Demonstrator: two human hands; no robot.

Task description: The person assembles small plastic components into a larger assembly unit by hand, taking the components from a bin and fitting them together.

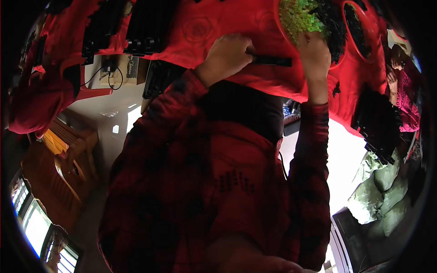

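My left hand (pixel 229 59) is closed around one end of a narrow black plastic strip (pixel 274 60), which points right above the red-covered table (pixel 191 43). Farther right, my right hand (pixel 315 53) reaches to the near side of a red basin (pixel 281 28). Small bright green pieces (pixel 298 17) fill the basin's left part, and small black pieces (pixel 334 27) lie in its right part. The right fingers are drawn together at the green pieces; their tips are partly hidden, so what they hold cannot be made out.
Stacks of long black parts (pixel 146 25) lie at the table's far left. Another red basin (pixel 364 32) with dark pieces stands at right, near another person's arm (pixel 391 82). A black bundle (pixel 377 120) hangs over the right edge, above pale sacks (pixel 380 193).
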